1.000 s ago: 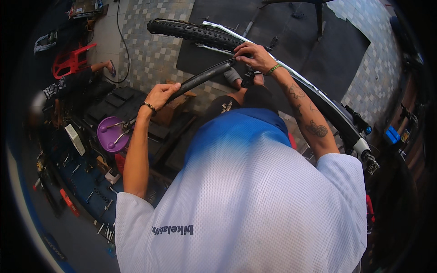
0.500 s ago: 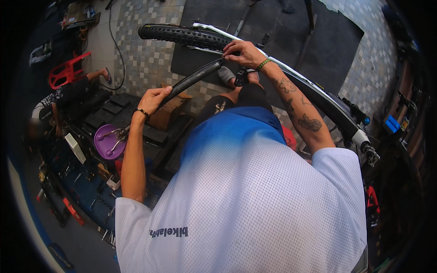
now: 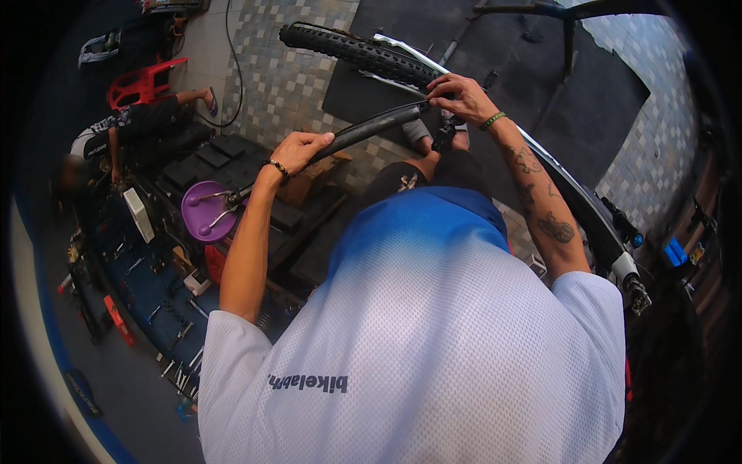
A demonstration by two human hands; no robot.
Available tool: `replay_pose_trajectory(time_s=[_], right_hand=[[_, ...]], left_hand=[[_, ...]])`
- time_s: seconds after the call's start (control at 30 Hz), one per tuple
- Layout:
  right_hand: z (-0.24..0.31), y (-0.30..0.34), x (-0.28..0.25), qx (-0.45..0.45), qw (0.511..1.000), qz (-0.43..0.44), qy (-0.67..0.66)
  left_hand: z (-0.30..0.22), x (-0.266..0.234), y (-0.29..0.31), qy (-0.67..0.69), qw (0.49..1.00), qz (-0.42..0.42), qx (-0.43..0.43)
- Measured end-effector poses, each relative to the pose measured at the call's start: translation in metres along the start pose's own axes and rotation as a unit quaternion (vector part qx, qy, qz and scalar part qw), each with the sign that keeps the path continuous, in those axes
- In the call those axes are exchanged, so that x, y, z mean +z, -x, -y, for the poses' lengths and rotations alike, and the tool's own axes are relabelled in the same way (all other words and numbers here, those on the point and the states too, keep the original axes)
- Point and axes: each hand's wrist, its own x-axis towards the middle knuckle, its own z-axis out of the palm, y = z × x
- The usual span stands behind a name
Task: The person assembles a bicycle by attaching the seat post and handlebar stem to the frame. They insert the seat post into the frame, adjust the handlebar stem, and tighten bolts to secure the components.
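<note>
A long, slightly curved black tube [image 3: 371,131], which looks like a bicycle inner tube, stretches between my two hands. My left hand [image 3: 301,151] is closed around its near left part, thumb along the top. At the far right end, my right hand [image 3: 462,99] pinches a thin dark piece with thumb and fingertips. Just beyond that hand lies a bicycle's knobby tyre [image 3: 359,54]. The white and black bicycle frame [image 3: 568,174] runs from there down the right, partly behind my right forearm.
A purple bowl [image 3: 202,199] with metal handles is left of my left forearm. Tools lie on a dark blue bench [image 3: 147,290]. Another person [image 3: 147,127] is at the left by a red plastic stool [image 3: 147,81]. A black mat [image 3: 541,100] covers the tiled floor ahead.
The whole view has shifted, so the scene sits further right. Both hands keep their hold on the tube, with my right fingertips still pinching at its end.
</note>
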Motion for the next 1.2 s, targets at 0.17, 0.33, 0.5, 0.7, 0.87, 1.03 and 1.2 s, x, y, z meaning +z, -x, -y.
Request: replay_pose_trajectory(time_s=[0.17, 0.33, 0.5, 0.7, 0.87, 1.03, 1.2], right_hand=[[0.002, -0.001, -0.003, -0.021, 1.000, 0.014, 0.013], [0.006, -0.002, -0.003, -0.021, 0.999, 0.018, 0.015], [0.009, -0.001, -0.003, -0.025, 0.999, 0.011, 0.017], [0.010, -0.001, -0.003, -0.027, 1.000, 0.001, 0.014], [0.016, -0.001, -0.007, -0.012, 1.000, 0.016, 0.015], [0.019, -0.002, -0.007, -0.006, 1.000, 0.021, 0.008], [0.019, -0.003, -0.007, -0.003, 1.000, 0.021, 0.009]], left_hand=[[-0.004, 0.001, 0.000, 0.012, 0.999, 0.028, 0.020], [-0.006, 0.000, 0.007, 0.055, 0.996, 0.063, 0.011], [-0.001, 0.002, 0.007, 0.060, 0.995, 0.073, 0.021], [0.011, 0.003, 0.002, 0.050, 0.996, 0.067, 0.020], [0.017, 0.001, -0.001, 0.065, 0.995, 0.079, 0.016], [0.019, -0.003, 0.000, 0.075, 0.993, 0.091, 0.005], [0.021, -0.002, 0.000, 0.071, 0.995, 0.075, 0.009]])
